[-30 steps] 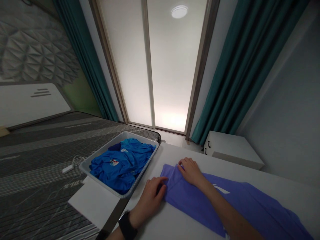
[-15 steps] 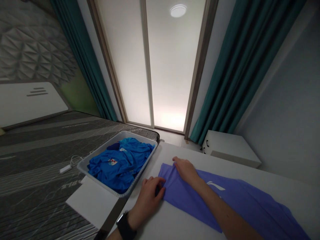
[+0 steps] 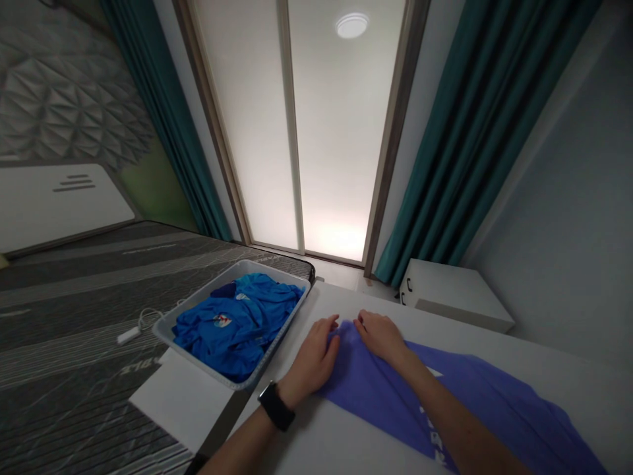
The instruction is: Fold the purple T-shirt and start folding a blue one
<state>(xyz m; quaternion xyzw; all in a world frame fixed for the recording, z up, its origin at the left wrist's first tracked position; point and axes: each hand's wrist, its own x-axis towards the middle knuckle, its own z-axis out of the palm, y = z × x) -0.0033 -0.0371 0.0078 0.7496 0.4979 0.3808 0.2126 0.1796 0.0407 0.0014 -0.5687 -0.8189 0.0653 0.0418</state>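
Left hand (image 3: 314,356), head view: sitting farther forward than before, nearer the right hand (image 3: 380,336); fingers curving, hold unclear. Right hand: pinching the far corner of the purple garment (image 3: 363,392), which is lying on the white table (image 3: 306,445), stretching rightward from both hands.

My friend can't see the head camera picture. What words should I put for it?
A person's left hand and right hand are at one end of a purple cloth on a white table. To their left is a bin of blue clothes. Green curtains flank a pale door beyond.
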